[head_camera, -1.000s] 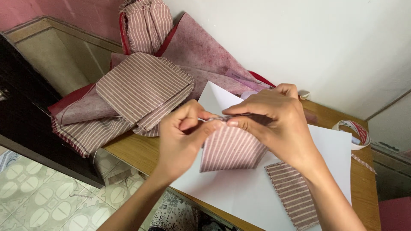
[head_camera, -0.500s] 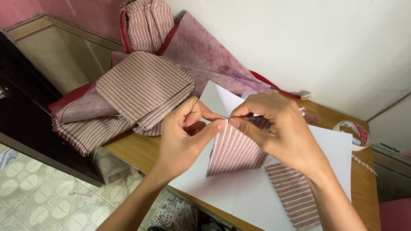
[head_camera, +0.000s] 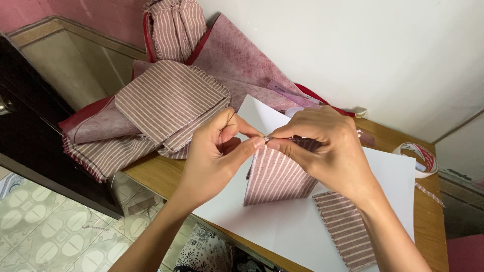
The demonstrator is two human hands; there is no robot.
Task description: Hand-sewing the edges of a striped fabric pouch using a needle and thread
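Note:
A small piece of pink fabric with white stripes (head_camera: 275,179) is held up above a white sheet of paper (head_camera: 302,226). My left hand (head_camera: 217,151) and my right hand (head_camera: 327,146) both pinch its top edge, fingertips meeting at the upper left corner. The lower edge of the piece rests on the paper. A second striped strip (head_camera: 345,226) lies flat on the paper, below my right wrist.
A pile of folded striped and plain pink fabric (head_camera: 166,106) covers the far left of the wooden table (head_camera: 151,174). A roll of measuring tape (head_camera: 418,158) lies at the right by the white wall. Patterned floor tiles show lower left.
Both hands have lifted the striped piece's top edge slightly and drawn their fingertips together at one corner; the piece now stands more upright.

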